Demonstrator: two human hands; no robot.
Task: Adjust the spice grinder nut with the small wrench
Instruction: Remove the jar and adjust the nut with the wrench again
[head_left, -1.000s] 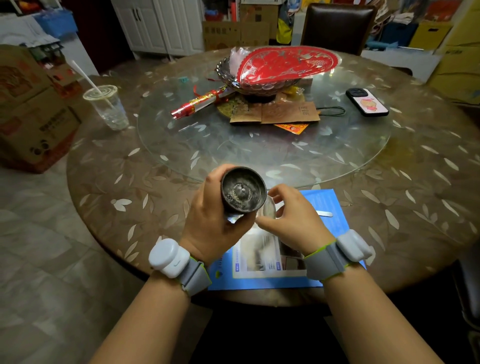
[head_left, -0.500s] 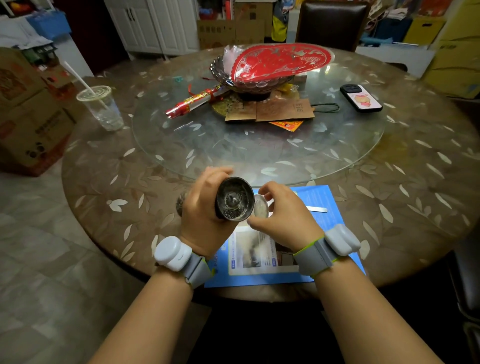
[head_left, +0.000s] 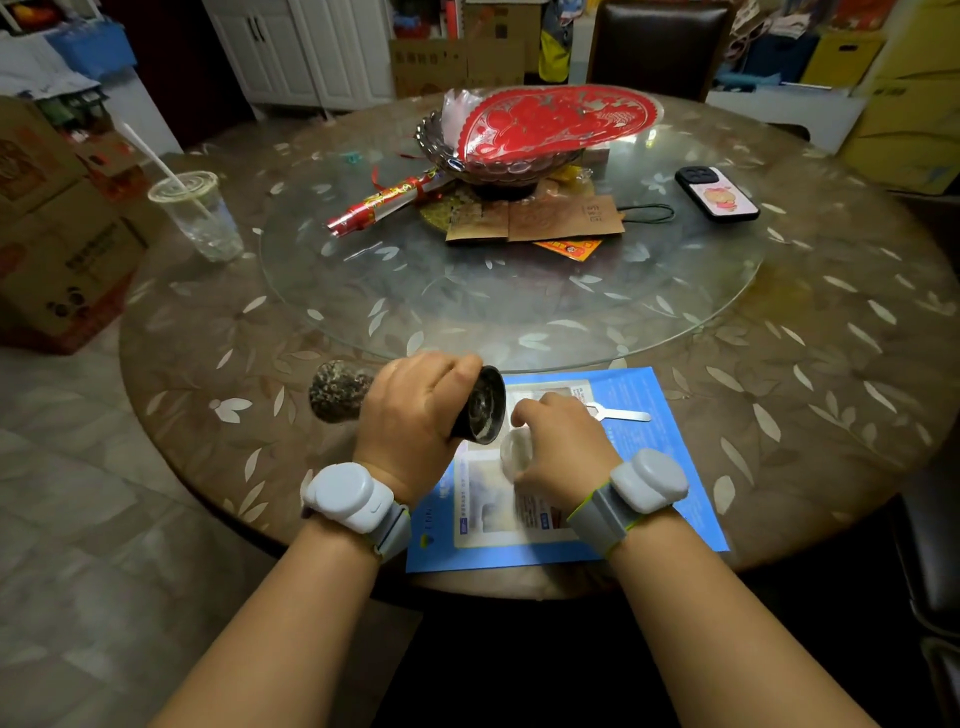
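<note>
My left hand grips the spice grinder, which lies on its side above the table's near edge. Its dark grinding end faces right, and its peppercorn-filled body sticks out to the left of my fist. My right hand pinches a small clear cap just below and to the right of the grinder's dark end. The small flat metal wrench lies on the blue sheet, just beyond my right hand, and nothing touches it.
A glass turntable fills the table's middle, carrying a bowl with a red paper cutting, a red roll and brown paper bags. A phone lies at the right, a plastic cup with straw at the left. Cardboard boxes stand on the floor.
The grinder has tipped from facing me to lying sideways, with its dark end turned right. Both hands have sunk toward the blue sheet, and the wrench now shows beyond my right hand.
</note>
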